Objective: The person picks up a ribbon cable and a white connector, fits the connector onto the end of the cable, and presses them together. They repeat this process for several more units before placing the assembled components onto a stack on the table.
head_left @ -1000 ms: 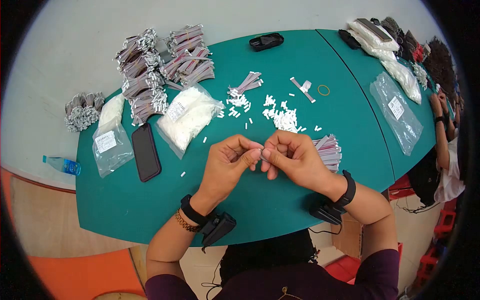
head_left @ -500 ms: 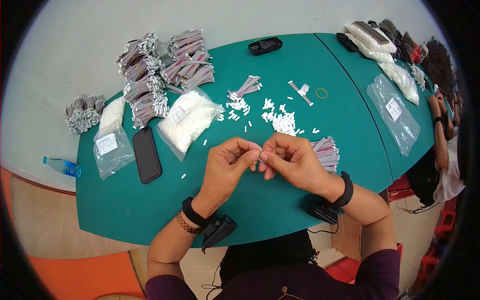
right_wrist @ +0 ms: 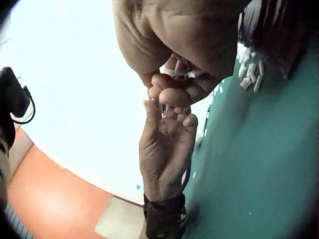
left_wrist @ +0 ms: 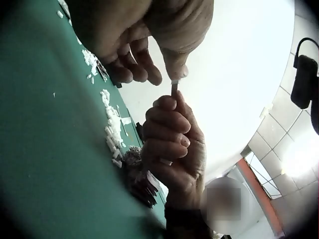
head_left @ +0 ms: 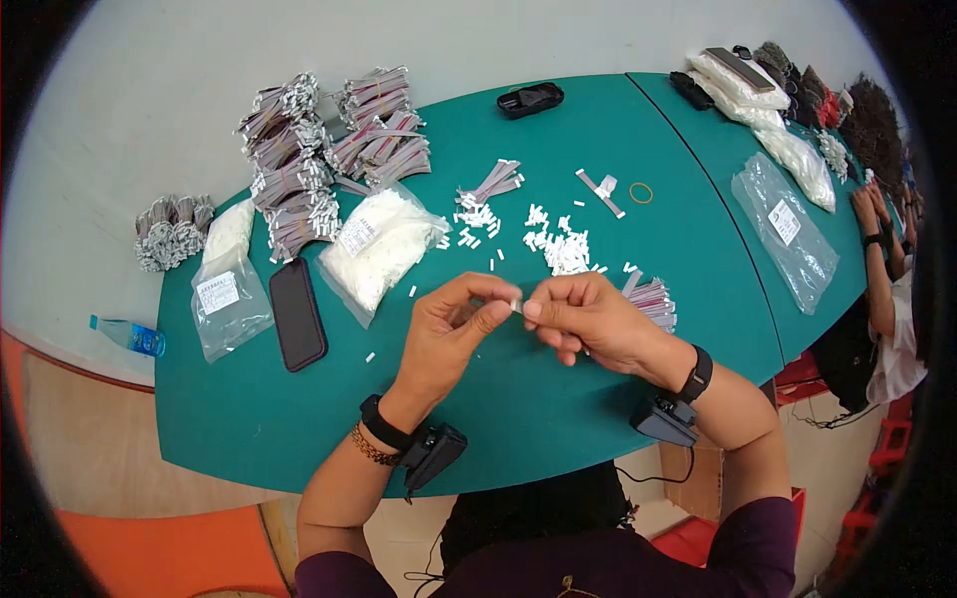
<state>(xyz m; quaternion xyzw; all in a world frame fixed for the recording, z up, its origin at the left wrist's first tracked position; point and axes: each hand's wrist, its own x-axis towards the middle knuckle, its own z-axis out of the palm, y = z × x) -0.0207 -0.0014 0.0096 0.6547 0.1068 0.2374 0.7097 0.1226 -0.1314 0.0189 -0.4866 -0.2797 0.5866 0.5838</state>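
Observation:
In front of the chest, my left hand (head_left: pixel 444 334) and right hand (head_left: pixel 603 319) meet fingertip to fingertip above the green table. Between them is a short grey flat ribbon cable (left_wrist: pixel 174 90) with a small white connector (left_wrist: pixel 175 82) at its end. Thumb and forefinger of my left hand pinch the white end, while its other fingers hang apart in the left wrist view. My right hand grips the cable just below; its remaining fingers curl into the palm, where another white end (left_wrist: pixel 166 162) peeks out. Most of the cable is hidden inside that hand.
Loose white connectors (head_left: pixel 568 251) lie beyond the hands, with a cable bundle (head_left: pixel 653 302) beside the right wrist. Stacked cable bundles (head_left: pixel 294 169), a bag of white pieces (head_left: pixel 374 244) and a phone (head_left: pixel 298 314) are at left. A rubber band (head_left: pixel 640 193) lies farther back.
My right hand has shifted slightly and its lower fingers have moved away from the left hand. The white connector now shows between the fingertips. The head view has tilted up a little.

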